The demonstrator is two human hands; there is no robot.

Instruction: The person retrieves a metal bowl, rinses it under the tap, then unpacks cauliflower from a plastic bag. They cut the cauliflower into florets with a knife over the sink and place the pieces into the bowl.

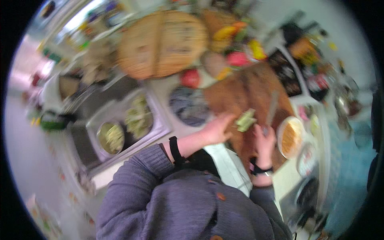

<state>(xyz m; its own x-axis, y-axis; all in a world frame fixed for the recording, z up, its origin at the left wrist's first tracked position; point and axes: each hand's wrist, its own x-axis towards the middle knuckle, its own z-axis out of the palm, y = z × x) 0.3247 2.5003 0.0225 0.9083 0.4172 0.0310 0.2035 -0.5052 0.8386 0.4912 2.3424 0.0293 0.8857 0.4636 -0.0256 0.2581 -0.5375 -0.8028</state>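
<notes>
My right hand grips a knife, its blade pointing away from me over a brown wooden cutting board. Pieces of a pale green vegetable lie on the board between my hands. My left hand is just left of them, thumb and fingers apart, with nothing visible in its grasp. Blur hides the finer detail of the fingers. To the right of the knife hand, a white tub with orange-brown contents stands at the board's edge.
A metal sink on the left holds leafy greens and a bowl of pale pieces. Behind stand a round wooden board, a red round item and a dark round dish. A dark tray lies at right.
</notes>
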